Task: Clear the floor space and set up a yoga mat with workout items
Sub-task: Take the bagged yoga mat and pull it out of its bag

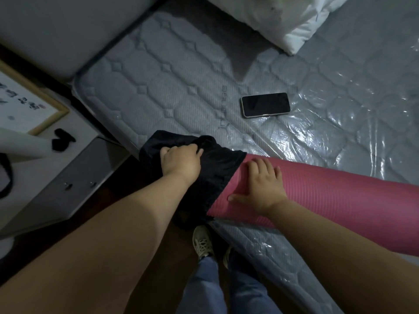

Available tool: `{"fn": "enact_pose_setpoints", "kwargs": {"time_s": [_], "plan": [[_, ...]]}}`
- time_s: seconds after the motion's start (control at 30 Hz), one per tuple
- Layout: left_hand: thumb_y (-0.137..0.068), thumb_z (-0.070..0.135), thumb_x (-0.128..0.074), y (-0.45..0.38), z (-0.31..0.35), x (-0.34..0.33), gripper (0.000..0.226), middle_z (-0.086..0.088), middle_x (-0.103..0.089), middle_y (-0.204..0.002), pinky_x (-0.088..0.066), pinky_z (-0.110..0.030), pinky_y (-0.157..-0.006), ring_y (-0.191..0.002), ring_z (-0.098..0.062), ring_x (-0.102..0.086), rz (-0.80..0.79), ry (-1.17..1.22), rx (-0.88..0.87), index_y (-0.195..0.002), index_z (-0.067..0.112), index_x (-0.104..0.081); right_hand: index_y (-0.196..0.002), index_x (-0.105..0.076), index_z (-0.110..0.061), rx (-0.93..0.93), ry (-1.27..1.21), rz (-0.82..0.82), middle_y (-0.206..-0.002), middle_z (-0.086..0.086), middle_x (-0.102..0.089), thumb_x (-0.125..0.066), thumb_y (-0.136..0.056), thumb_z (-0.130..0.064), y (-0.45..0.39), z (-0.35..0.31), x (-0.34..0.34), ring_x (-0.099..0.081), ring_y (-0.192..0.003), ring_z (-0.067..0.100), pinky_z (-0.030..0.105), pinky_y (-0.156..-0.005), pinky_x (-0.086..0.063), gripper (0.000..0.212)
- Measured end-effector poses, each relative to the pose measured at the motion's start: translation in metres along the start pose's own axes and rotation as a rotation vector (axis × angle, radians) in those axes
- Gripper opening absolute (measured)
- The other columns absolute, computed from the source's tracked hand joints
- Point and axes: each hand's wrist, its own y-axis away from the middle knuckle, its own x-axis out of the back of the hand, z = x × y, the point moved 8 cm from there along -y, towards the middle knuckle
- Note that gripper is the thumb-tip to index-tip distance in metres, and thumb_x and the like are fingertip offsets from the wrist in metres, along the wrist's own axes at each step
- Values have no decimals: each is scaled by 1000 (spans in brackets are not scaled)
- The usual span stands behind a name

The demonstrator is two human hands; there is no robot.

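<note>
Plastic-wrapped and quilted grey, the mattress (172,91) fills most of my view, with a white pillow (294,21) at the far edge and a dark phone (265,104) lying face up near its middle. Off to my left sits a low grey nightstand (68,177), and dark floor (136,168) shows between it and the bed.

The rolled pink yoga mat (340,200) lies on the mattress near its front edge. Its long axis runs from my lower right up toward the left, and the left end is inside a black carry bag (215,175). My left hand (180,163) grips a bunch of the bag's cloth, fingers curled round it. My right hand (264,185) rests flat on the roll just beside the bag's mouth, fingers straight and spread, clamped on nothing.

I judge the task barely begun: the mat is not yet free of the bag, not unrolled, and not on the floor. The light is dim, so I cannot tell how far the bag reaches along the roll. I see no workout items laid out yet.
</note>
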Motion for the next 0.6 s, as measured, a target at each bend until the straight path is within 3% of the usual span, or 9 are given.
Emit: {"fn": "enact_pose_setpoints", "kwargs": {"time_s": [0.07, 0.13, 0.23, 0.27, 0.33, 0.43, 0.5, 0.6], "plan": [[-102, 37, -25, -4, -10, 8, 40, -6, -66, -98, -31, -36, -89, -94, -26, -57, 53, -91, -39, -99, 18, -60, -140, -27, -16, -18, 7, -8, -147, 7, -26, -65, -65, -72, 4, 0, -3, -17, -142, 29, 56, -116, -14, 101], [-101, 35, -28, -13, -45, 15, 38, -10, -66, -104, -32, -35, -87, -99, -29, -58, 59, -136, 37, -102, 18, -62, -139, -28, -17, -38, 11, -6, -143, 7, -29, -66, -66, -69, 8, 1, -2, -22, -139, 29, 57, -114, -18, 98], [-102, 35, -25, -17, -106, 20, 42, -11, -65, -99, -32, -35, -85, -85, -26, -54, 38, -101, 218, -94, 17, -62, -137, -29, -17, -61, 6, -2, -142, 6, -31, -68, -65, -68, 6, 5, 3, -26, -136, 28, 57, -112, -22, 97], [-102, 37, -25, -16, -106, 17, 43, -10, -64, -100, -32, -35, -85, -86, -26, -53, 15, -89, 190, -94, 16, -61, -137, -29, -18, -76, 8, -14, -141, 6, -31, -69, -64, -68, 4, 6, 4, -27, -136, 29, 57, -112, -22, 97], [-101, 43, -29, -7, -87, 6, 42, -11, -57, -118, -34, -38, -92, -107, -29, -50, -54, -8, 78, -106, 16, -61, -135, -28, -17, -132, 13, -48, -142, 9, -31, -72, -62, -66, -2, 3, 8, -25, -137, 32, 59, -112, -21, 98], [-91, 58, -45, 10, -72, -13, 57, -10, -11, -156, -23, -47, -113, -138, -35, -19, -186, 172, 55, -138, 25, -41, -142, -18, -13, -152, 33, -35, -152, 15, -16, -70, -69, -53, -9, -19, 17, -7, -144, 38, 62, -114, -12, 98], [-79, 66, -59, 17, -86, -24, 88, -7, 21, -156, -15, -54, -116, -144, -37, 1, -236, 283, 169, -149, 34, -14, -149, -3, -18, 0, 22, -23, -158, 13, 3, -67, -73, -41, -13, -53, 22, 8, -146, 36, 60, -116, -2, 102], [-68, 66, -70, 23, -107, -47, 118, -7, 41, -148, -18, -57, -115, -145, -40, 5, -335, 347, 307, -144, 47, 18, -152, 5, -29, 191, -12, -81, -159, 6, 11, -67, -73, -49, -18, -102, 16, 14, -145, 35, 61, -115, 1, 108]]}}
